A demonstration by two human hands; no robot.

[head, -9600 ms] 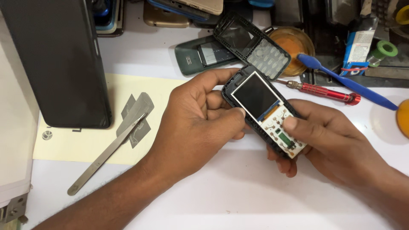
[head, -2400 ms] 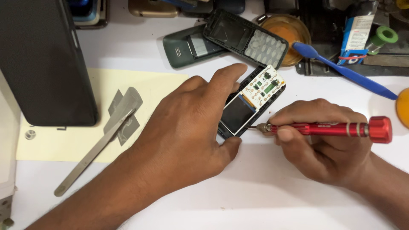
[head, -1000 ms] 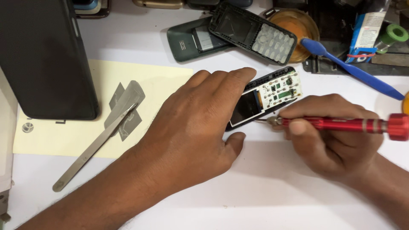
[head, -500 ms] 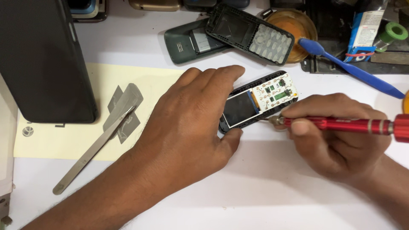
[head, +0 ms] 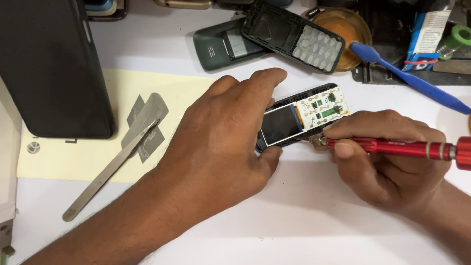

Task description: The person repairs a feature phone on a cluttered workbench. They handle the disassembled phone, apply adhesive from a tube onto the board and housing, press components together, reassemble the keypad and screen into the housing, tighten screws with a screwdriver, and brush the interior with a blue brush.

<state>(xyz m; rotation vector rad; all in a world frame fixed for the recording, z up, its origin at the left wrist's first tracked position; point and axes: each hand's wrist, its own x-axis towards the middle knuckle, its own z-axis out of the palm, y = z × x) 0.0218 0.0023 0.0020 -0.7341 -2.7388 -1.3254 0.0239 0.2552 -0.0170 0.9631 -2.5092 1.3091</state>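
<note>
A small opened phone (head: 305, 116) lies on the white table, its dark screen and white circuit board showing. My left hand (head: 221, 142) presses down on its left end, thumb at the near edge and fingers over the far edge. My right hand (head: 387, 159) grips a red screwdriver (head: 392, 146), held almost level. The metal tip touches the near edge of the board, right of the screen.
A black keypad front cover (head: 294, 34) and a dark green back cover (head: 221, 46) lie behind the phone. A blue-handled tool (head: 412, 81) lies at right. Metal tweezers (head: 110, 169) rest on a pale yellow sheet (head: 73, 147). A large black box (head: 49, 64) stands at left.
The phone and both hands have shifted slightly; the screwdriver tip stays at the near edge of the board. Earlier, both hands held the phone without the screwdriver.
</note>
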